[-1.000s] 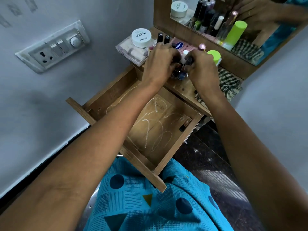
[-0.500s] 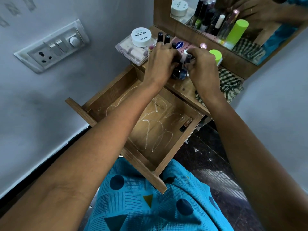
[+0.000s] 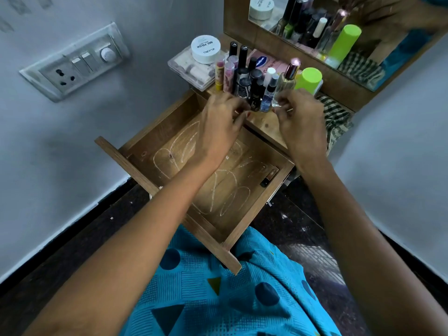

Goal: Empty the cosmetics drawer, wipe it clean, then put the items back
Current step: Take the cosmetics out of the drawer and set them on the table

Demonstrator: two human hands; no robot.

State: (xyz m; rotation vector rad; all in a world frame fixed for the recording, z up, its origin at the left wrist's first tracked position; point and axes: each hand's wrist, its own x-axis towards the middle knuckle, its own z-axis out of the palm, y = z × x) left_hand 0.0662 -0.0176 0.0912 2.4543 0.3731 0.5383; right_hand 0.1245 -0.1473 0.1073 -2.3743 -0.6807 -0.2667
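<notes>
Above open drawer point(image 3: 132, 164), left hand point(image 3: 218, 127) and right hand point(image 3: 300, 124) fingers loosely curled, empty; just beside bottles point(image 3: 254, 90)

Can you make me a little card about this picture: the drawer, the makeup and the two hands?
Drawer: pulled open, white scribbly marks on its bottom, one small dark thing in its right corner
Makeup: bottles standing crowded on the shelf above the drawer
Left hand: loosely curled by the bottles, holding nothing
Right hand: curled near the clear bottle; grip unclear
Cloth: checked, at the shelf's right end
</notes>
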